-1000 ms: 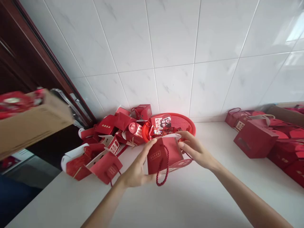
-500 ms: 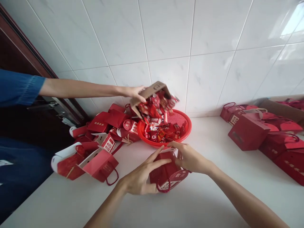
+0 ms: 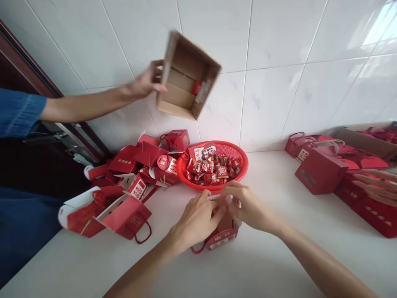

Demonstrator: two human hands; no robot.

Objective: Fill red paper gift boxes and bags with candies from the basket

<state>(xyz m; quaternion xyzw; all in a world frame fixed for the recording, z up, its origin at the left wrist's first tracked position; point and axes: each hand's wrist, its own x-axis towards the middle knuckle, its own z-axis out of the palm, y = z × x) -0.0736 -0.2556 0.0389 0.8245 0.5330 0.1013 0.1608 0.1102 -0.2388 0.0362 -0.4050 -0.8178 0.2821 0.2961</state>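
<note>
A small red gift box (image 3: 223,236) with a cord handle stands on the white table in front of me. My left hand (image 3: 197,219) is closed on its top edge, with the thumb and fingers near the opening. Pinched at the top flaps on the other side is my right hand (image 3: 248,207). The hands partly hide the flaps. Just behind them, a red plastic basket (image 3: 245,167) holds many wrapped candies (image 3: 214,167). A dark red cord loop hangs below my left hand.
A person's hand (image 3: 144,85) at the left holds up a cardboard box (image 3: 180,97) with a red packet inside. Folded red boxes (image 3: 127,159) are heaped left of the basket. More red boxes (image 3: 322,169) stand at the right, where another hand (image 3: 378,186) reaches in.
The other person's cardboard box has tipped its candies into the basket and risen up and left. My left hand has moved to the gift box's top. Another hand has appeared at the right.
</note>
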